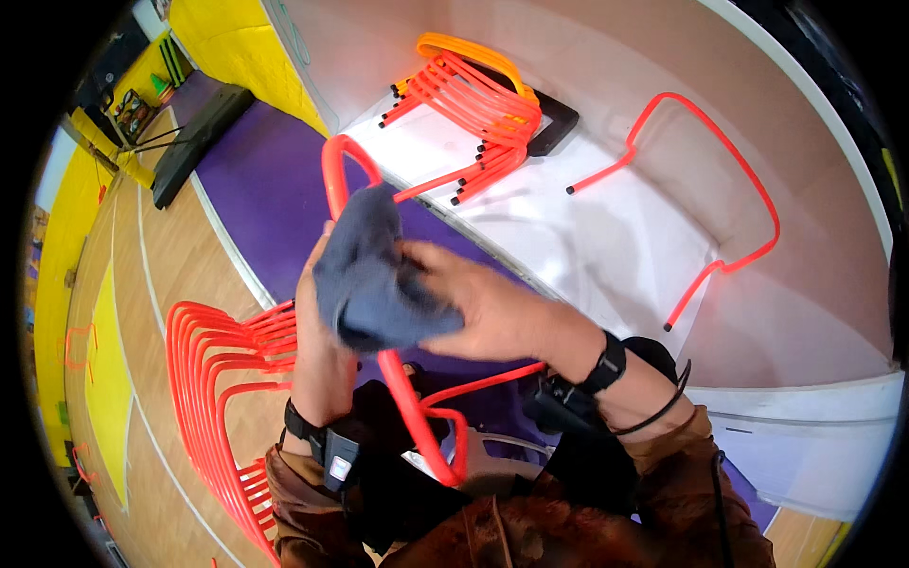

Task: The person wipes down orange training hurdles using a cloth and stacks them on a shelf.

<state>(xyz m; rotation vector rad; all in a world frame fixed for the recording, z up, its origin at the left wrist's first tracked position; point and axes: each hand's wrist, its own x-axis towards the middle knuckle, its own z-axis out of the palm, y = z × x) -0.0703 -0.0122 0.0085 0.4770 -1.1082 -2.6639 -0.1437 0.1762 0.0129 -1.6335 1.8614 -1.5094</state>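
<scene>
A dark grey-blue cloth [383, 284] is bunched around the tube of a red training hurdle [405, 397] in front of me. My right hand [490, 302] grips the cloth from the right side, its fingers partly sunk in the folds. On the left side my left hand [316, 305] holds the cloth and tube; its fingers are largely hidden behind the cloth. The hurdle's curved corner shows above the cloth, and the other bend is low, near my lap. Both wrists carry black straps with small devices.
Nested red hurdles [206, 362] stand on the wooden court floor at left. Another stack of red hurdles [476, 106], with orange ones behind, rests on a white ledge [547, 220]. A single red hurdle [763, 192] leans at the wall. A white plastic seat [490, 461] shows beneath me.
</scene>
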